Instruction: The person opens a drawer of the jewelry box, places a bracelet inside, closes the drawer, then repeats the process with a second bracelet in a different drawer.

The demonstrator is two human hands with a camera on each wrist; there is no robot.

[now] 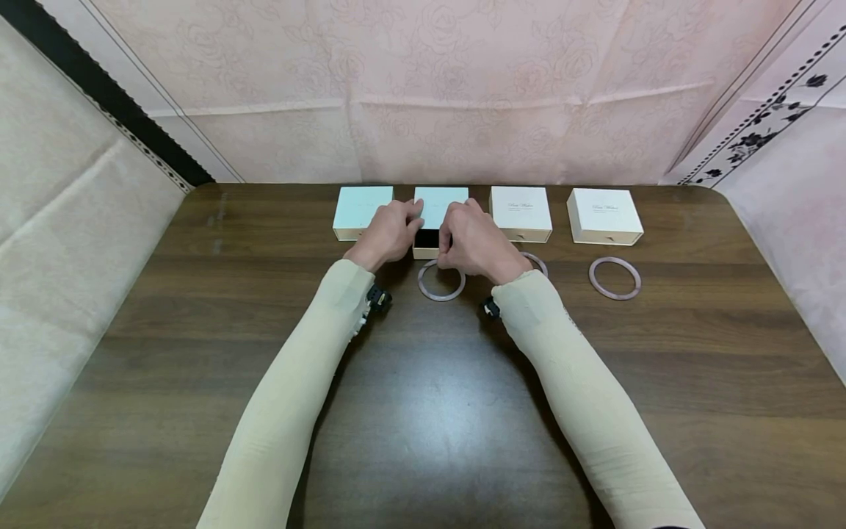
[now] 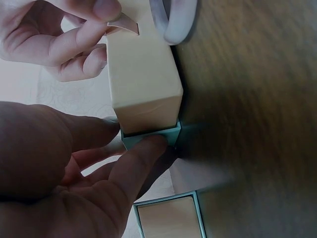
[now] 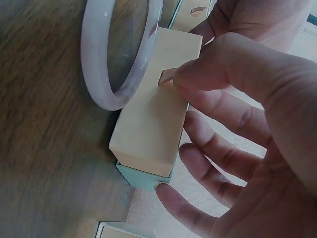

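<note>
Pale teal box (image 1: 440,200) stood partly open near the table's (image 1: 423,448) far edge.
The right hand (image 1: 477,239) pinched the tab (image 3: 169,76) of the cream drawer (image 3: 153,109) while the left hand (image 1: 390,234) gripped the teal sleeve (image 3: 142,179); the pulling out seemed begun, not completed. One bangle (image 3: 94,54) lay just before the drawer, perhaps in its way. Another teal box (image 1: 363,208) and two white boxes (image 1: 520,208), apparently closed, stood along this edge, and two more bangles (image 1: 615,297) lay toward the right edge.

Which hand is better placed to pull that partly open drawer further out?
Likely your right hand: it pinches the pull tab on the drawer, while your left hand grips the teal sleeve.
</note>
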